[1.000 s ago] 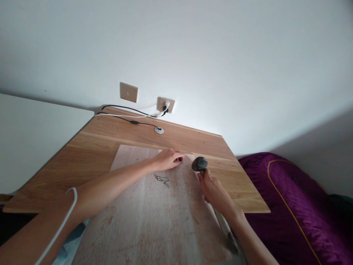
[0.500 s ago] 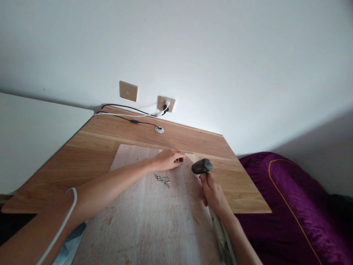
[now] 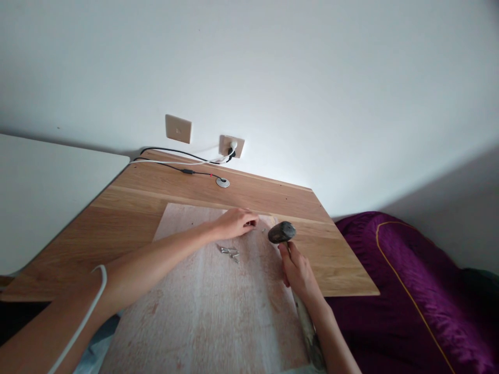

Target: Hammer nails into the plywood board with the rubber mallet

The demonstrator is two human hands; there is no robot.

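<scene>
My right hand (image 3: pixel 299 270) is wrapped round the handle of a hammer (image 3: pixel 281 232), close below its dark head. The head hangs over the right edge of a pale wooden board (image 3: pixel 202 301), and the long handle runs back under my forearm. On the far part of the board rests my left hand (image 3: pixel 236 223), its fingers curled and pinched together; what they hold, if anything, is hidden. Several silver screws or bolts (image 3: pixel 228 251) lie in a small pile just nearer than that hand. A tiny metal piece (image 3: pixel 264 229) sits between my left fingers and the hammer head.
The board lies on a wooden desk (image 3: pixel 343 259) against a white wall. Cables (image 3: pixel 175 162) run along the desk's back to a wall socket (image 3: pixel 237 147), near a round metal grommet (image 3: pixel 222 182). A white panel (image 3: pixel 58 192) stands left; purple cloth (image 3: pixel 413 280) covers something at right.
The view has shifted slightly, so everything sits a little further left in the picture. Both hands, the hammer and the screws keep nearly the same places on the board.
</scene>
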